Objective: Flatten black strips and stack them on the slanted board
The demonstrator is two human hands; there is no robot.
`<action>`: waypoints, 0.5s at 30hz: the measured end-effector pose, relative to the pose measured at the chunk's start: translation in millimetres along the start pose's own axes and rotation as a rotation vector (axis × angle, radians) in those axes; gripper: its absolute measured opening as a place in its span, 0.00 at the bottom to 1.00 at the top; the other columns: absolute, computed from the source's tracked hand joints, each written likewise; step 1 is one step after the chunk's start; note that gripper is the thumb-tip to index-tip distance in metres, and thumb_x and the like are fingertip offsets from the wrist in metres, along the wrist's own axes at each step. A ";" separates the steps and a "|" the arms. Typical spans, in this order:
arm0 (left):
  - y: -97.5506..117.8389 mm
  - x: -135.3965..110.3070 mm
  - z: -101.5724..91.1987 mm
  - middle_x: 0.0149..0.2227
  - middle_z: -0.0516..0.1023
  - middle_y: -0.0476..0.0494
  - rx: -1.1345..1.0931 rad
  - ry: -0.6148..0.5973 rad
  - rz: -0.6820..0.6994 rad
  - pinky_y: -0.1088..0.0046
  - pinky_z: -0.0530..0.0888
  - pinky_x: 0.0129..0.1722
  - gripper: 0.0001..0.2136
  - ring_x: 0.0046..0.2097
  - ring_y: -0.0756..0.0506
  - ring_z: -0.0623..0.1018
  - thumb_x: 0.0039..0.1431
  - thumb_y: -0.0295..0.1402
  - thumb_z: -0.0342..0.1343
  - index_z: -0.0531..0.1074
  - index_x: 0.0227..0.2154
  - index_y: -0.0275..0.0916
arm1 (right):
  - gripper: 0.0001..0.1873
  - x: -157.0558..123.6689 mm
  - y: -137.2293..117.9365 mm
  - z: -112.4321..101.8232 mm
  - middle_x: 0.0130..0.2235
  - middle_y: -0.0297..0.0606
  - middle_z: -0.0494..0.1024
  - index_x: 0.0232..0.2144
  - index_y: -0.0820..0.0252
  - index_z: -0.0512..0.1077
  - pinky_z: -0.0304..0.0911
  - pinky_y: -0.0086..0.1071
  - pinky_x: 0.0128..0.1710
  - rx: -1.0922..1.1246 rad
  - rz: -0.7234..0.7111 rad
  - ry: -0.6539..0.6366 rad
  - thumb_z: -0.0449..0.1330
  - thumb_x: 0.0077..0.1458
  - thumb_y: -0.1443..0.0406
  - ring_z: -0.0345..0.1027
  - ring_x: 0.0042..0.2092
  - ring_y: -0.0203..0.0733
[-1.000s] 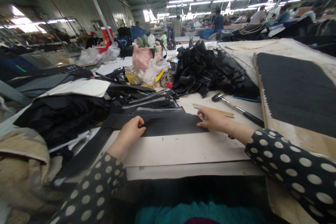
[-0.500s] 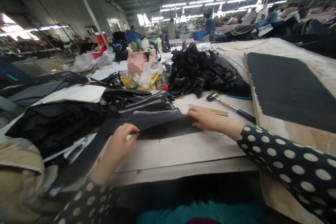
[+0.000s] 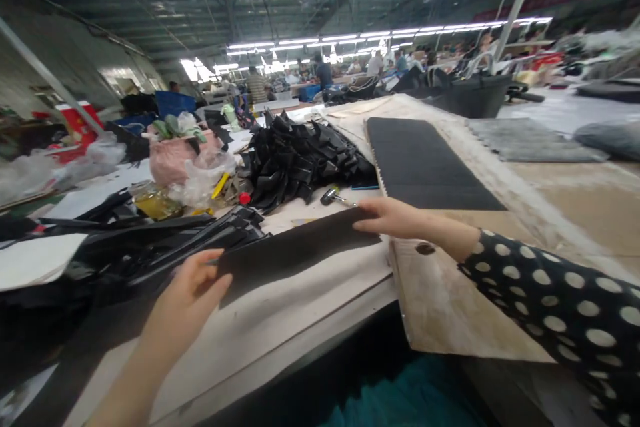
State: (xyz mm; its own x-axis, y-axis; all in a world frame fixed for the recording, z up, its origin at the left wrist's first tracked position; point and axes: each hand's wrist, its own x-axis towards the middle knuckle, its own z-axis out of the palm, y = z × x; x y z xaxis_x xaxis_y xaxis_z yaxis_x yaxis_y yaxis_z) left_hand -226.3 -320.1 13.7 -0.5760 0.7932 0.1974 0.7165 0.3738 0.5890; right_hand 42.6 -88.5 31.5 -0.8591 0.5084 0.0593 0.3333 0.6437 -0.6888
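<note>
A long black strip of sheet material (image 3: 295, 250) stretches between my two hands above the pale work surface (image 3: 280, 320). My left hand (image 3: 187, 290) pinches its left end between thumb and fingers. The right end is gripped by my right hand (image 3: 390, 217), thumb below and fingers on top. Just behind the right fingers lies a hammer (image 3: 330, 196), its handle mostly hidden by the strip and hand. To the right of my right hand, a large black panel with a jagged left edge (image 3: 430, 167) lies on a board (image 3: 445, 300).
Behind the strip rises a heap of black pieces (image 3: 305, 160). More black strips (image 3: 210, 240) lie at the left, near a pink bag (image 3: 175, 157), a jar of yellow liquid (image 3: 155, 203) and a red cap (image 3: 245, 199). A grey sheet (image 3: 535, 140) lies far right.
My view has swung to the right. The strip has come up off the strips behind it and moved toward the board at the right, still held at both ends.
</note>
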 end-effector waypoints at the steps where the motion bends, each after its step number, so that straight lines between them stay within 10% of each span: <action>1: 19.1 4.0 13.6 0.25 0.70 0.54 -0.051 -0.085 0.063 0.75 0.68 0.27 0.22 0.26 0.49 0.71 0.49 0.43 0.50 0.58 0.47 0.41 | 0.12 -19.4 13.9 -9.1 0.30 0.35 0.74 0.31 0.62 0.68 0.61 0.31 0.32 0.083 0.058 0.031 0.54 0.48 0.59 0.67 0.33 0.40; 9: 163.3 33.1 136.7 0.22 0.65 0.55 -0.193 -0.390 0.494 0.77 0.62 0.25 0.08 0.24 0.52 0.66 0.51 0.31 0.48 0.66 0.35 0.39 | 0.23 -163.5 130.8 -61.2 0.33 0.39 0.76 0.38 0.57 0.64 0.63 0.38 0.40 0.366 0.476 0.495 0.62 0.40 0.54 0.69 0.39 0.47; 15: 219.2 48.2 194.7 0.27 0.73 0.50 -0.165 -0.425 0.577 0.75 0.66 0.30 0.07 0.30 0.50 0.72 0.51 0.28 0.48 0.70 0.31 0.39 | 0.25 -201.3 183.8 -88.6 0.26 0.33 0.75 0.38 0.57 0.61 0.63 0.35 0.31 0.305 0.573 0.655 0.62 0.39 0.52 0.70 0.31 0.43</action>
State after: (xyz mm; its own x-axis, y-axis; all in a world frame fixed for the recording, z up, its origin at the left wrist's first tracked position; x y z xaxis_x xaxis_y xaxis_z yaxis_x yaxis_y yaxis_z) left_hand -20.3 -106.4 -0.3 0.1008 0.9723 0.2108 0.7717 -0.2102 0.6003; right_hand 311.2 -21.8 -43.0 -0.1721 0.9849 -0.0166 0.4435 0.0624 -0.8941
